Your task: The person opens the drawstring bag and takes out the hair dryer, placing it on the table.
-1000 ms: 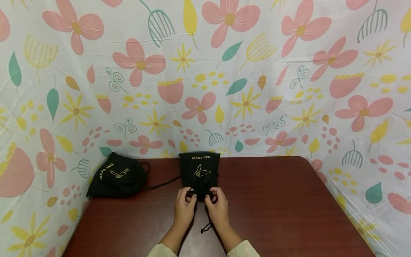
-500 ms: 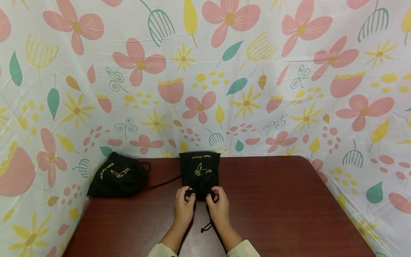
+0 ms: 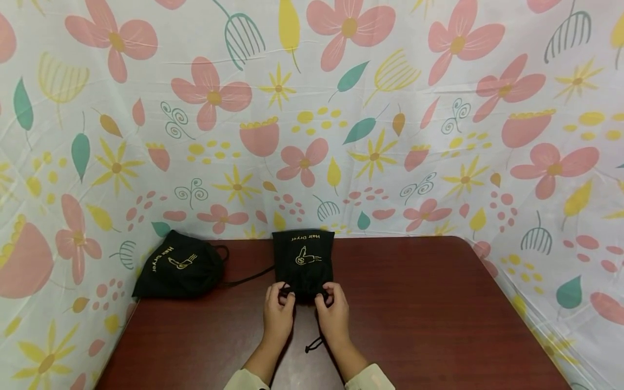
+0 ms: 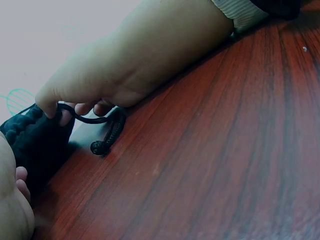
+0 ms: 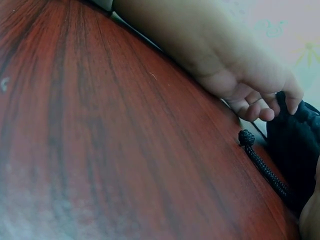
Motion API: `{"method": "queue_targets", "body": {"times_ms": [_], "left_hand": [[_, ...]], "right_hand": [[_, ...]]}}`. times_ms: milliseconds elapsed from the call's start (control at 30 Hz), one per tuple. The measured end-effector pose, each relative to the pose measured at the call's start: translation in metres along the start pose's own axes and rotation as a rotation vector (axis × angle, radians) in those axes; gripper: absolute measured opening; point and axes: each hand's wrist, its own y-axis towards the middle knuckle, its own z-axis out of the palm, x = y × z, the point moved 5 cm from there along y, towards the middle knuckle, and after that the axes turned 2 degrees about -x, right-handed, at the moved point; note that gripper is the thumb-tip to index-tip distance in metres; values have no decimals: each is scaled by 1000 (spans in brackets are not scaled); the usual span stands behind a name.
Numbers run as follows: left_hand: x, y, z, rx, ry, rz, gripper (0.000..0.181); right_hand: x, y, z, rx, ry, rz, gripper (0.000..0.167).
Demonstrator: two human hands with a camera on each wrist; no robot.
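A black drawstring bag (image 3: 304, 252) printed "Hair Dryer" lies at the table's far edge, its gathered mouth towards me. My left hand (image 3: 278, 317) pinches the left side of that mouth between thumb and fingers. On the opposite side, my right hand (image 3: 333, 318) pinches the cloth in the same way. A knotted black drawcord (image 3: 313, 344) trails onto the table between the wrists; its knot (image 4: 98, 147) shows in the left wrist view. In the right wrist view, the left thumb and index finger grip the bag's edge. What the bag contains is hidden.
A second black "Hair Dryer" drawstring bag (image 3: 180, 271), bulging, lies at the table's left corner. A dark cord (image 3: 248, 277) runs between the two bags. The reddish-brown table (image 3: 429, 309) meets a flower-patterned cloth (image 3: 312, 135) behind and at both sides.
Both hands have drifted slightly apart, the right one a little further right, and the bag's mouth looks a bit wider. The second bag stays in place.
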Motion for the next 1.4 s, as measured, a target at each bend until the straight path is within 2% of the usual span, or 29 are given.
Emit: {"method": "queue_targets", "body": {"times_ms": [400,633,800,1100,1400], "left_hand": [[1,1,-2,-57,-17,25,20],[4,1,-5,-86,-10,-14,18],[3,0,-6,-84,-19,-41,17],[2,1,-7,-87,-25,-43,19],[2,2,-6,-100,-34,-53,19]], "right_hand": [[-3,0,0,0,16,76,24],[-3,0,-2,-12,20,117,24],[-2,-1,-3,-11,34,140,23],[-3,1,-3,3,60,185,22],[-4,2,-2,-5,67,183,22]]}}
